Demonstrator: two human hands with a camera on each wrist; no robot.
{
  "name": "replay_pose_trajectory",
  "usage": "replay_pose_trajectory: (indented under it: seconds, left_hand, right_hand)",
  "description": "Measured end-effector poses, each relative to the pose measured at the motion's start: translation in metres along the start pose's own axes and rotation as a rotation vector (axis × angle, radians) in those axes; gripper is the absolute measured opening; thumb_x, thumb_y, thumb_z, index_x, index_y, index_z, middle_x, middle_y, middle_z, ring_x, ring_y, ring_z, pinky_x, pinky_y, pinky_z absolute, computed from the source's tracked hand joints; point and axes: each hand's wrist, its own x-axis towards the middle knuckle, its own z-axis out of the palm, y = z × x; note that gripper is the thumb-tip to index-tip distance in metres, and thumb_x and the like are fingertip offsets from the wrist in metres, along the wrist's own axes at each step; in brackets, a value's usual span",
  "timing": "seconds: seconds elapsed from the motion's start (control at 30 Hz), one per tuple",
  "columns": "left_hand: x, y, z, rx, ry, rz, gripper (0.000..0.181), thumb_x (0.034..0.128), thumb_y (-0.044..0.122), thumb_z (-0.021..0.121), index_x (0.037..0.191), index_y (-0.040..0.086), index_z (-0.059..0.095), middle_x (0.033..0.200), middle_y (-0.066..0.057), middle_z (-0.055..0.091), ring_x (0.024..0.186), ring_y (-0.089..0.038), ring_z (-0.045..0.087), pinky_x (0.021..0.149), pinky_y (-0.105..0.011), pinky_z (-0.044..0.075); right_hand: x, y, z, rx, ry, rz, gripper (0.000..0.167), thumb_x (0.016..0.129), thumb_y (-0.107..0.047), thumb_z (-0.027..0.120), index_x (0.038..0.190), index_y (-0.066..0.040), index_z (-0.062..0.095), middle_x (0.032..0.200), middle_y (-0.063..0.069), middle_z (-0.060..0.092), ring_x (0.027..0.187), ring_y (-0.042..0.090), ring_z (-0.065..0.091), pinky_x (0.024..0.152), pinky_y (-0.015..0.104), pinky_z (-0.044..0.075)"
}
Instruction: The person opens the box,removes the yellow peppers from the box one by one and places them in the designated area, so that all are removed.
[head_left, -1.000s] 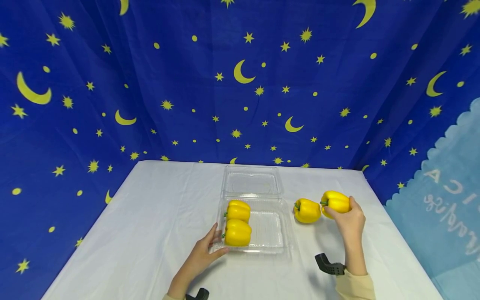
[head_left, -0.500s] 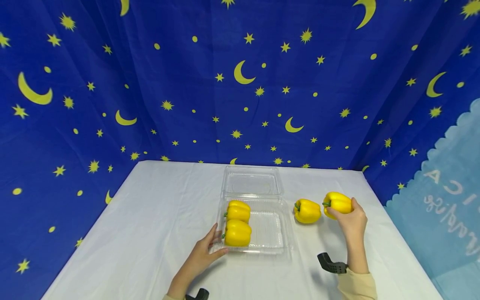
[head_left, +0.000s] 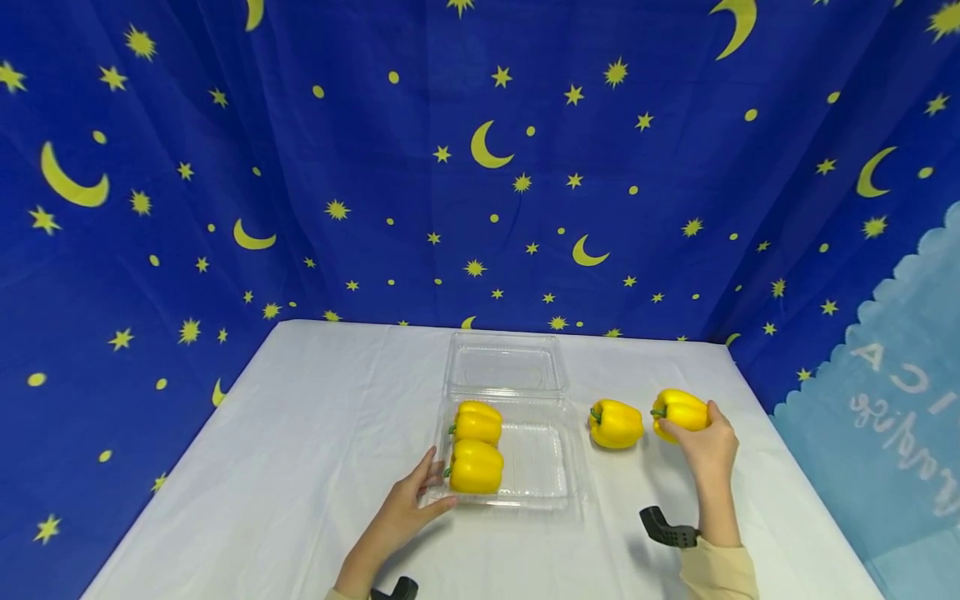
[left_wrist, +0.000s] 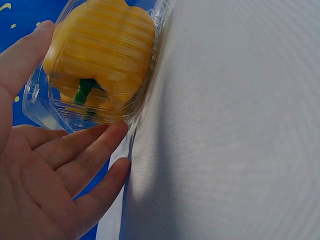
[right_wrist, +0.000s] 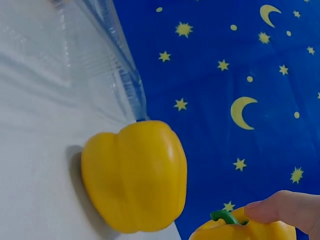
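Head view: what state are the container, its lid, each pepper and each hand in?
Container: open, partly filled
Lid: folded back
Near boxed pepper: lying, stem left
Far boxed pepper: lying, stem left
Loose pepper: lying outside container
Held pepper: gripped, stem left
Left hand: touching container
Right hand: gripping held pepper

Clear container (head_left: 532, 458), lid (head_left: 504, 367) open; two yellow peppers (head_left: 477, 468) inside, left; loose pepper (head_left: 617, 425) right; held pepper (head_left: 682, 410) farther right.

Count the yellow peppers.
4: far pepper and near pepper in the box, at left; third pepper on the table right of the box; fourth pepper in the right hand. No others show.
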Motion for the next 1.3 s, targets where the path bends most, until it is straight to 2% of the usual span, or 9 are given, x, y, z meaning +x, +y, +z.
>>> replay_pose_trajectory:
  seconds: [0.8, 1.3]
  left_hand:
    - [0.0, 0.0, 0.0, -0.002, -0.008, -0.01, 0.088, 0.0871, 0.039, 0.067, 0.15, 0.0, 0.02, 0.143, -0.018, 0.048, 0.125, -0.033, 0.054, 0.106, -0.051, 0.042]
    - [0.0, 0.002, -0.001, 0.004, 0.0, -0.011, 0.087, 0.0871, 0.039, 0.067, 0.15, 0.0, 0.021, 0.142, -0.018, 0.049, 0.124, -0.031, 0.054, 0.105, -0.05, 0.042]
  right_hand:
    - [0.009, 0.024, 0.011, -0.083, -0.076, 0.014, 0.089, 0.076, -0.014, 0.075, 0.141, 0.018, 0.023, 0.141, 0.043, 0.03, 0.132, 0.055, 0.031, 0.113, 0.059, 0.028]
    - [0.012, 0.032, 0.018, -0.12, -0.088, 0.004, 0.088, 0.075, -0.012, 0.075, 0.14, 0.019, 0.024, 0.14, 0.043, 0.031, 0.132, 0.054, 0.03, 0.113, 0.06, 0.027]
